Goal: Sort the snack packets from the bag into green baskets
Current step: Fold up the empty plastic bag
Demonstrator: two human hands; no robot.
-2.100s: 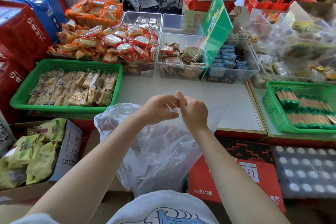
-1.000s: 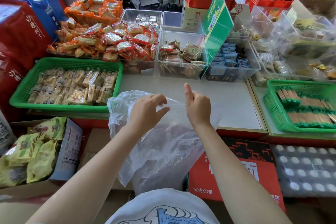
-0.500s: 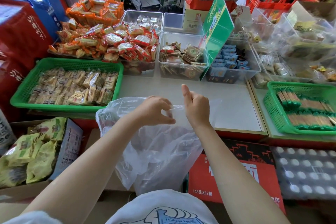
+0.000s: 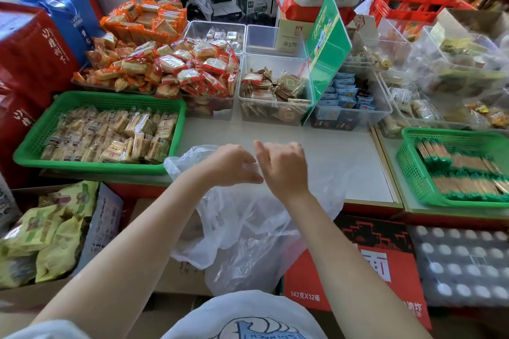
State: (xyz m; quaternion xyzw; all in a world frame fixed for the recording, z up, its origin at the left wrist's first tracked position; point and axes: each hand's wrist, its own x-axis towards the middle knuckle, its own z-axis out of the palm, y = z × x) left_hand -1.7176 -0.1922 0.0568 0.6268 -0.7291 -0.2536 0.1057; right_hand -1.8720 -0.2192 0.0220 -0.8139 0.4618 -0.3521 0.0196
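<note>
Evidently bag (image 4: 248,228): thin, limp, slippery film; handling best at its rim.
Left hand (image 4: 231,165): fingers curling onto bag's film.
Right hand (image 4: 283,165): fingers curling, pinching film.

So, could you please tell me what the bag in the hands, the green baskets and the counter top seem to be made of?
Bag: thin clear plastic film, glossy; it crinkles and the red carton shows through it.
Green baskets: apparently moulded rigid plastic, slightly shiny, with perforated lattice walls.
Counter top: smooth pale matt sheet, perhaps laminate; the material is not certain.
</note>
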